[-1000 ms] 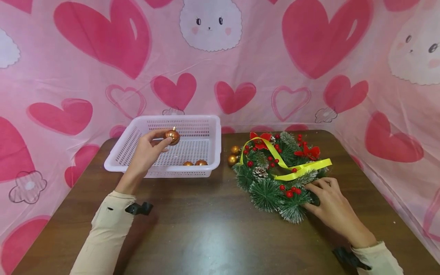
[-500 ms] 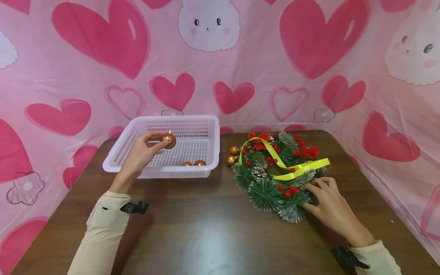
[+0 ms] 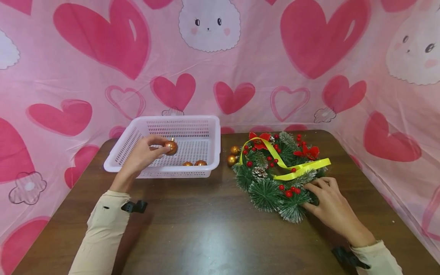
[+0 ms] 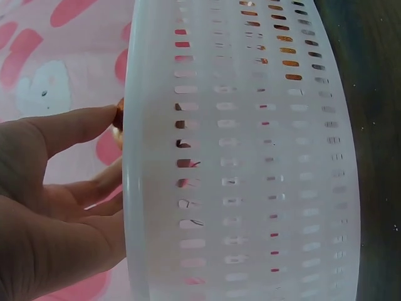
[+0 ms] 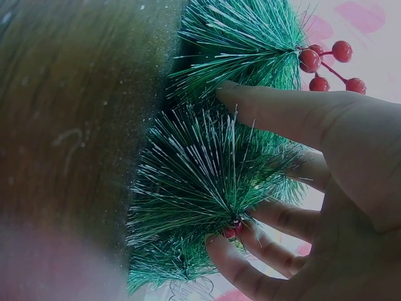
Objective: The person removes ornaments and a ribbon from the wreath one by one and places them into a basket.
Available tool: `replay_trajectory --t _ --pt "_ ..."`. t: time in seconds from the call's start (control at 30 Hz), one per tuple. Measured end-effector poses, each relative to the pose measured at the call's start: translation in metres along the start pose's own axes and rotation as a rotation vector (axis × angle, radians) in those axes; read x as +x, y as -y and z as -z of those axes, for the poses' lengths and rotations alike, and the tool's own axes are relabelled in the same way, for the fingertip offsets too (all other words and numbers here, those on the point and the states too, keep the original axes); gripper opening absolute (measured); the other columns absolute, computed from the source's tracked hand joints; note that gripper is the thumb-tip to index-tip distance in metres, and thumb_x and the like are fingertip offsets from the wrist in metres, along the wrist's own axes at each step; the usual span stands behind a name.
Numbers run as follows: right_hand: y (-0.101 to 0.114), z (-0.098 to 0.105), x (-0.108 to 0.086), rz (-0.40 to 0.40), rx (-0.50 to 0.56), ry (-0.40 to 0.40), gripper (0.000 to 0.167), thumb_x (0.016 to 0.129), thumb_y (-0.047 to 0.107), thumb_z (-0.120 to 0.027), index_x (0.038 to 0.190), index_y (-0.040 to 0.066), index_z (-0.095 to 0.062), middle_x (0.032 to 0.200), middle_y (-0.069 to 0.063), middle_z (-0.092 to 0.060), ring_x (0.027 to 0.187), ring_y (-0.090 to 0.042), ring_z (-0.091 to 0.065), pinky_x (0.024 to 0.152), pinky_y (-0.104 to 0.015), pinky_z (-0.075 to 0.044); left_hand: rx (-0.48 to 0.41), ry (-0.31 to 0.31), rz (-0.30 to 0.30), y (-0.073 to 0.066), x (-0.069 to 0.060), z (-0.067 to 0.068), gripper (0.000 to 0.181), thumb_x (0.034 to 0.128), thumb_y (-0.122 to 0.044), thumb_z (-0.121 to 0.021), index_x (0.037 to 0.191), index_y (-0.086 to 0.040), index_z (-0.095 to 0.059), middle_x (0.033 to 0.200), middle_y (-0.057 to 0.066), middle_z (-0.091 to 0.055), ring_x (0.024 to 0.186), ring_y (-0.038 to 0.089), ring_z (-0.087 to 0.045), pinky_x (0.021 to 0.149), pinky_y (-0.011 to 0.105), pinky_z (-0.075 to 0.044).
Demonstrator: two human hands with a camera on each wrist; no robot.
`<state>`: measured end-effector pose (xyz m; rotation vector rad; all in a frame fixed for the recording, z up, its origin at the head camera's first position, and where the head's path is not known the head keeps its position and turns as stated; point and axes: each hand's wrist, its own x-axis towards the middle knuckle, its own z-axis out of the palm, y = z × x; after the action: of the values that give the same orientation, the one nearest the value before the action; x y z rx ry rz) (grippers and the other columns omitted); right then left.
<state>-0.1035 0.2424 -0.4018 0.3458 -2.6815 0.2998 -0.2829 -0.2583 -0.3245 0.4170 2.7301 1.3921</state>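
Observation:
My left hand (image 3: pixel 141 154) pinches a shiny copper-orange bauble (image 3: pixel 171 147) between thumb and fingers, its gold cap upward, above the inside of a white plastic basket (image 3: pixel 182 173). In the left wrist view the basket wall (image 4: pixel 238 188) hides most of that bauble and the fingertips. Two more copper baubles (image 3: pixel 201 163) lie in the basket by its front wall. On the right, my right hand (image 3: pixel 330 208) grips the edge of a green Christmas wreath (image 3: pixel 264 191). Its thumb and fingers straddle the frosted needles (image 5: pixel 200 163) in the right wrist view.
A yellow ribbon (image 3: pixel 313 165) lies across the wreath, among red berries, red flowers and a pinecone (image 3: pixel 259 173). Two gold baubles (image 3: pixel 232 160) sit at the wreath's left side. The brown wooden table (image 3: pixel 206 229) ends at a pink heart-patterned cloth (image 3: pixel 237 57) behind.
My left hand has lowered the pinched bauble a little further into the basket. The right hand stays at the wreath's edge, and the wreath has not moved.

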Motion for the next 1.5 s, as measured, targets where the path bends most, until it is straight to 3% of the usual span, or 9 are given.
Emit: replay_trajectory --t 0.13,0.47,0.67,1.0,1.3,1.5 --pt "0.0 0.0 0.0 -0.004 0.0 0.006 0.05 0.059 0.015 -0.095 0.101 0.002 -0.072 0.1 -0.017 -0.062 0.107 -0.04 -0.042 0.067 -0.057 -0.052 0.022 0.028 0.005 -0.001 0.0 -0.001 0.042 0.0944 -0.023 -0.068 0.129 0.0 -0.06 0.129 0.022 -0.058 0.115 0.042 -0.059 0.094 0.056 -0.048" --pt "0.0 0.001 0.0 -0.01 -0.004 0.013 0.05 0.059 0.016 -0.095 0.102 0.002 -0.072 0.1 -0.017 -0.062 0.107 -0.041 -0.042 0.066 -0.057 -0.053 0.091 0.078 -0.041 0.005 0.004 -0.003 0.036 0.0932 -0.017 -0.07 0.122 0.003 -0.064 0.121 0.024 -0.063 0.107 0.04 -0.064 0.088 0.046 -0.051" --pt "0.001 0.001 -0.001 -0.013 -0.003 0.008 0.05 0.059 0.016 -0.095 0.101 0.002 -0.072 0.1 -0.017 -0.062 0.107 -0.041 -0.042 0.066 -0.057 -0.053 0.105 0.107 -0.026 0.006 0.005 -0.004 0.036 0.0925 -0.019 -0.07 0.121 0.003 -0.065 0.117 0.023 -0.064 0.105 0.039 -0.065 0.087 0.044 -0.051" --pt "0.001 0.0 -0.001 -0.01 -0.002 0.003 0.05 0.059 0.016 -0.095 0.101 0.002 -0.072 0.1 -0.017 -0.062 0.106 -0.041 -0.042 0.066 -0.057 -0.053 0.112 0.113 -0.058 0.01 0.006 -0.005 0.037 0.0921 -0.018 -0.07 0.121 0.005 -0.066 0.115 0.023 -0.067 0.101 0.036 -0.066 0.084 0.04 -0.052" --pt "0.0 0.0 -0.001 -0.012 -0.002 0.009 0.05 0.059 0.016 -0.095 0.101 0.002 -0.072 0.1 -0.017 -0.062 0.107 -0.041 -0.042 0.067 -0.057 -0.053 0.116 0.121 -0.046 0.008 0.004 -0.005 0.037 0.0959 -0.021 -0.065 0.124 0.003 -0.064 0.121 0.025 -0.064 0.107 0.039 -0.062 0.093 0.052 -0.049" --pt "0.001 0.0 -0.001 -0.021 0.001 0.017 0.049 0.06 0.016 -0.094 0.102 0.002 -0.072 0.1 -0.017 -0.062 0.108 -0.04 -0.042 0.066 -0.057 -0.053 0.105 0.097 -0.063 0.007 0.004 -0.006 0.035 0.0974 -0.021 -0.064 0.122 0.004 -0.065 0.117 0.023 -0.066 0.104 0.035 -0.063 0.089 0.043 -0.05"
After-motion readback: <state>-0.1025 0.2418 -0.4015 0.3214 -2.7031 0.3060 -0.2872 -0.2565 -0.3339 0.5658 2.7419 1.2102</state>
